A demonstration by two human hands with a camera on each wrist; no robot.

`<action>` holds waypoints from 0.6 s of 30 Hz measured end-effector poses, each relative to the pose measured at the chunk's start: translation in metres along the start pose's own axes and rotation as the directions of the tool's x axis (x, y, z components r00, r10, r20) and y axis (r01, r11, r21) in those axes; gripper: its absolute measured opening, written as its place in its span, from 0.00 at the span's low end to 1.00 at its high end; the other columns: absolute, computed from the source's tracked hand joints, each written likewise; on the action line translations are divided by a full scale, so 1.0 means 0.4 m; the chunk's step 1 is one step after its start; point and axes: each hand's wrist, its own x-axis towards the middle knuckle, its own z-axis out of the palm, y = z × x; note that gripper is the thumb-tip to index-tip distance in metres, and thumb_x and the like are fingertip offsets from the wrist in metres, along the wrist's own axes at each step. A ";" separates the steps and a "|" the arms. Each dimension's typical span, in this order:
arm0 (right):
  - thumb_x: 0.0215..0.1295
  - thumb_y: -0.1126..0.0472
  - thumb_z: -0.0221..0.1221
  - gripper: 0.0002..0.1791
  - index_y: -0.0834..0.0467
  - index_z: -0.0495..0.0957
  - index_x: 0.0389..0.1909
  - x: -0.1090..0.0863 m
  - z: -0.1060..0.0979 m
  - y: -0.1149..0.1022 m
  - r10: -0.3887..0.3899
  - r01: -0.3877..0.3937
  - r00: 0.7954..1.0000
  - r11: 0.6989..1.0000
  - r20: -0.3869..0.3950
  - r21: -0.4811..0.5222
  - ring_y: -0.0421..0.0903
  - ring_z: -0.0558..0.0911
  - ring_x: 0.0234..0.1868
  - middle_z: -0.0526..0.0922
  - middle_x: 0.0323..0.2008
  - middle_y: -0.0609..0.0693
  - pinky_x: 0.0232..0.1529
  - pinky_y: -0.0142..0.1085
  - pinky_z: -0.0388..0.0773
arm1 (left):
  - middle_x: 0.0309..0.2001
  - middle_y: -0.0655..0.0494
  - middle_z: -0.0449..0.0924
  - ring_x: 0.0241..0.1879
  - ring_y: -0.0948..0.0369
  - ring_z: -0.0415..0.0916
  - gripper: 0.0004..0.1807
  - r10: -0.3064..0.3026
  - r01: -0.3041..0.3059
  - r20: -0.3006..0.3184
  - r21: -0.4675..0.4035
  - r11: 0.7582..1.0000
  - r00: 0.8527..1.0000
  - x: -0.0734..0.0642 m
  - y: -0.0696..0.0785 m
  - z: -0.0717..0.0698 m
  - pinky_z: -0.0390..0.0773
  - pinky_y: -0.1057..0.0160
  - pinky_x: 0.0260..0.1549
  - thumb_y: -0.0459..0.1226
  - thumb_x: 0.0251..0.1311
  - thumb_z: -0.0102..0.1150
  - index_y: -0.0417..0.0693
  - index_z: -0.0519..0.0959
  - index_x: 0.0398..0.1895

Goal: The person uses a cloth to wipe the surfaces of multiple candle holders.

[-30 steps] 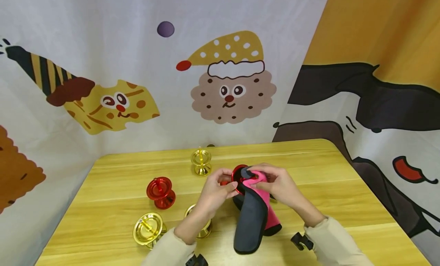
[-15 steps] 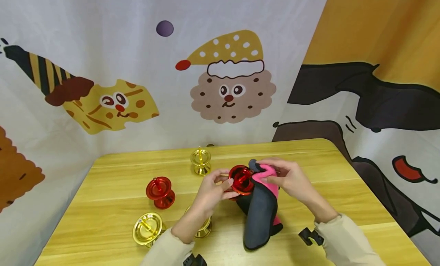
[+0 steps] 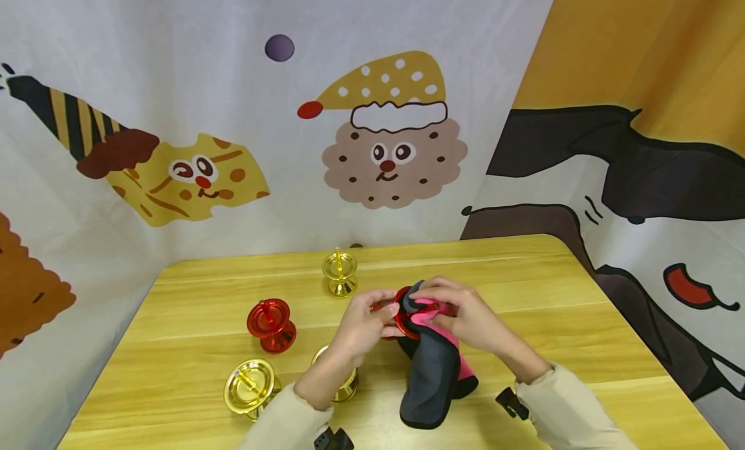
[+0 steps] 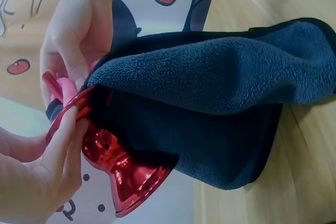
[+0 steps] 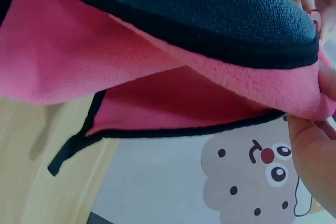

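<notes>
My left hand holds a shiny red metal candle holder by the rim of its dish, tilted above the table. In the left wrist view its flared foot points down to the right. My right hand pinches a two-sided cleaning cloth, grey on one face and pink on the other with black edging. The bunched part of the cloth is against the inside of the dish, around the red central spike. Its loose ends hang down below. In the right wrist view the cloth hides most of the holder.
Another red candle holder stands to the left on the wooden table. Gold candle holders stand at the back, front left and beside the left forearm, the last partly covered. A cartoon-printed curtain hangs behind.
Half a second ago the cloth was off to the right and the dish lay in view. My right hand has since come back left, bringing the cloth into the dish again.
</notes>
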 end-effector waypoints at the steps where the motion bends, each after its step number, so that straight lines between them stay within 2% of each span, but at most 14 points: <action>1: 0.47 0.82 0.60 0.22 0.62 0.79 0.44 0.000 0.002 0.001 0.000 0.000 1.000 1.000 0.004 0.001 0.50 0.76 0.43 0.76 0.45 0.55 0.35 0.32 0.78 | 0.42 0.39 0.73 0.35 0.55 0.77 0.15 0.000 0.000 0.000 0.010 1.000 1.000 -0.001 0.000 0.000 0.82 0.59 0.32 0.25 0.63 0.46 0.25 0.69 0.52; 6: 0.48 0.82 0.59 0.20 0.59 0.80 0.40 0.000 0.007 0.000 0.039 -0.040 0.999 0.998 0.026 0.051 0.49 0.75 0.43 0.77 0.44 0.53 0.35 0.31 0.77 | 0.44 0.40 0.73 0.36 0.54 0.77 0.17 -0.010 0.009 0.005 0.039 0.999 1.000 -0.007 0.004 -0.002 0.82 0.58 0.32 0.26 0.63 0.47 0.26 0.68 0.54; 13: 0.49 0.83 0.55 0.22 0.59 0.80 0.41 -0.002 -0.002 0.010 0.056 -0.058 0.998 0.985 0.013 0.162 0.44 0.73 0.33 0.77 0.43 0.52 0.21 0.30 0.68 | 0.44 0.40 0.73 0.40 0.53 0.77 0.16 -0.047 0.047 0.000 -0.003 0.999 0.999 -0.003 0.008 -0.007 0.81 0.59 0.35 0.26 0.62 0.49 0.27 0.70 0.52; 15: 0.49 0.83 0.54 0.22 0.60 0.80 0.42 -0.004 -0.006 0.012 0.066 -0.067 0.998 0.979 0.014 0.192 0.44 0.73 0.35 0.77 0.43 0.52 0.22 0.30 0.70 | 0.43 0.41 0.72 0.38 0.54 0.78 0.15 -0.056 0.056 -0.008 -0.015 0.998 0.998 -0.002 0.009 -0.008 0.81 0.60 0.34 0.25 0.61 0.49 0.28 0.71 0.51; 18: 0.51 0.82 0.55 0.20 0.62 0.79 0.43 -0.005 -0.018 0.010 0.088 -0.093 0.996 0.965 0.028 0.246 0.45 0.74 0.42 0.77 0.44 0.54 0.31 0.30 0.77 | 0.42 0.41 0.71 0.36 0.56 0.77 0.14 -0.065 0.064 -0.021 -0.008 0.998 0.998 -0.003 0.008 -0.008 0.82 0.61 0.33 0.24 0.61 0.50 0.28 0.72 0.50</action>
